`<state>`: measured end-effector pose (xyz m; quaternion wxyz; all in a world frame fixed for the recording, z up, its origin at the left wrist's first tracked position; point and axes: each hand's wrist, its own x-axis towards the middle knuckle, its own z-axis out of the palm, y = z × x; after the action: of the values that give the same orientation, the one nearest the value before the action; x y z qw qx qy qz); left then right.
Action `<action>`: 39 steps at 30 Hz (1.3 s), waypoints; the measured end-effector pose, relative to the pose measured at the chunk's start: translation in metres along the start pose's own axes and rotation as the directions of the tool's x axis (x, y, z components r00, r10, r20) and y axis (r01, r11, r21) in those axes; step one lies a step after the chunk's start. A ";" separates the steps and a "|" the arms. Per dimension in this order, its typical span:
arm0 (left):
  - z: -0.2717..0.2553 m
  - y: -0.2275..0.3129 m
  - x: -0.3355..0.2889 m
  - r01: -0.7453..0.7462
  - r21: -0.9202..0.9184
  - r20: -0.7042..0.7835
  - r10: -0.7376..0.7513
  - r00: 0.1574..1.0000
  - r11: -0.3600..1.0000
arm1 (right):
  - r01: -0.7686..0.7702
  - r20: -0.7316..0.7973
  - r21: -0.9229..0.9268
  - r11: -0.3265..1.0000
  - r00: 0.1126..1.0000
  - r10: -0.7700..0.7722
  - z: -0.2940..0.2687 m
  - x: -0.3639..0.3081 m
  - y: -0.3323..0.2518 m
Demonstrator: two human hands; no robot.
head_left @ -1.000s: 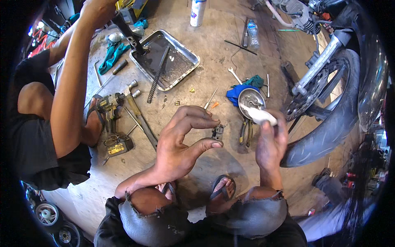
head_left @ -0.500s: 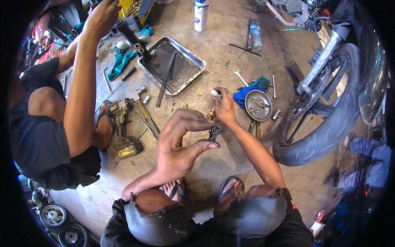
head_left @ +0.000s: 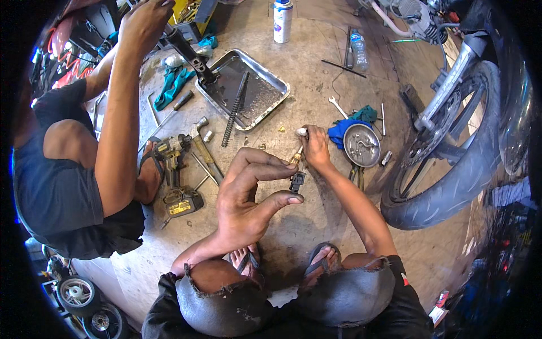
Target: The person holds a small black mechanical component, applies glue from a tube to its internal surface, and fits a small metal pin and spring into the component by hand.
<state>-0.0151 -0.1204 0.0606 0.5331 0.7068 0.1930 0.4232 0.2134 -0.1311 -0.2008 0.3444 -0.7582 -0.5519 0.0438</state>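
Observation:
My left hand (head_left: 245,198) pinches a small black plastic connector-like part (head_left: 297,181) between thumb and fingers. A brass-coloured fitting (head_left: 295,157) stands at its upper end, by the fingertips. My right hand (head_left: 317,146) is closed around a slim item with a rounded white end (head_left: 301,131), just beyond the fitting. Most of that item is hidden by the fingers, so its kind is unclear. Whether it touches the fitting I cannot tell. A small yellowish piece (head_left: 282,129) lies on the floor nearby.
At the left a co-worker's hand (head_left: 148,22) grips a fork leg (head_left: 189,53) standing in a metal tray (head_left: 286,93) with a coil spring (head_left: 236,107). A cordless drill (head_left: 172,155), a hammer (head_left: 204,150), a round metal bowl (head_left: 377,148), a spray can (head_left: 282,22) and a motorcycle wheel (head_left: 451,198) surround me.
The surroundings have shifted slightly rightward in view. My right hand has turned a little, and more of the brass fitting shows. Both hands keep their grips.

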 end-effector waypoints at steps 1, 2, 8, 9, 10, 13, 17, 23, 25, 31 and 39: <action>0.000 0.001 0.001 -0.008 0.010 0.003 0.008 1.000 1.000 | 0.001 0.011 -0.005 1.000 1.000 -0.001 0.000 0.000 0.000; 0.001 0.000 0.001 -0.006 0.012 0.001 0.006 1.000 1.000 | 0.016 0.001 -0.021 1.000 1.000 -0.016 0.000 0.000 0.001; 0.005 -0.003 0.003 -0.009 -0.024 0.006 0.009 1.000 1.000 | -0.032 -0.047 -0.106 0.994 0.999 0.027 -0.009 -0.002 -0.002; 0.003 -0.003 0.003 -0.008 -0.015 0.009 0.008 1.000 1.000 | -0.063 -0.085 -0.093 0.994 0.995 0.055 -0.015 -0.002 -0.013; 0.001 -0.004 0.004 -0.007 -0.007 0.013 0.008 1.000 1.000 | -0.095 -0.122 -0.079 0.992 0.989 0.084 -0.023 -0.004 -0.024; -0.008 -0.003 0.004 -0.024 0.063 0.037 0.022 0.999 0.998 | -0.210 -0.220 0.236 0.949 0.939 0.263 -0.080 -0.014 -0.089; 0.003 -0.015 0.005 -0.015 -0.062 0.002 0.016 1.000 0.998 | -0.246 0.000 0.696 0.674 0.939 0.343 -0.160 -0.036 -0.143; 0.009 -0.019 0.006 -0.147 -0.140 0.057 0.156 0.986 0.979 | -0.270 0.188 0.905 0.329 0.948 0.258 -0.216 -0.025 -0.185; 0.009 -0.026 0.005 -0.203 -0.143 0.068 0.215 0.974 0.969 | -0.274 0.219 0.888 0.369 0.958 0.184 -0.220 -0.026 -0.189; 0.004 -0.031 0.003 -0.338 -0.145 0.066 0.350 0.934 0.930 | -0.193 0.139 0.889 0.415 0.978 0.156 -0.217 -0.028 -0.202; 0.012 -0.033 0.002 -0.477 -0.093 -0.011 0.479 0.878 0.874 | 0.013 -0.034 0.833 0.553 0.999 0.028 -0.214 -0.033 -0.200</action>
<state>0.0017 -0.1139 0.0304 0.4454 0.7097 -0.0106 0.5458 0.1349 -0.2301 0.0653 0.6733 -0.5085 -0.4550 0.2846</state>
